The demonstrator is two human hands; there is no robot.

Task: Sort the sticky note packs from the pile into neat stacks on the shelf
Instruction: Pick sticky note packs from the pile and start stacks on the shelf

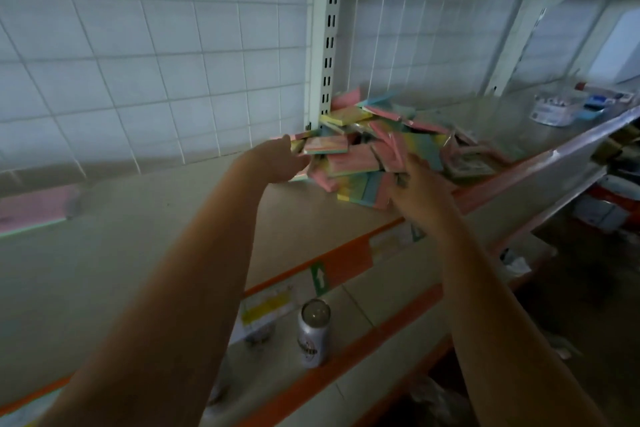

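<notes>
Pick step: both hands at the pile (381, 146) mid-shelf (173, 218), left hand (277, 163) gripping a pack (325, 145) at pile's left edge, right hand (415, 180) fingers among packs, grip unclear; next, lift and stack left of pile.

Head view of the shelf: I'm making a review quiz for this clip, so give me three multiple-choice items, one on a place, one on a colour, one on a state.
1. Where is the drink can?
A. on the lower shelf
B. on the pile
C. in a hand

2. What colour is the shelf edge strip?
A. blue
B. orange
C. black

3. How do the sticky note packs lie?
A. one upright row
B. boxed
C. a loose pile

Key: A, it stands below the packs' shelf; B, the strip shows orange; C, they overlap at mixed angles.
</notes>
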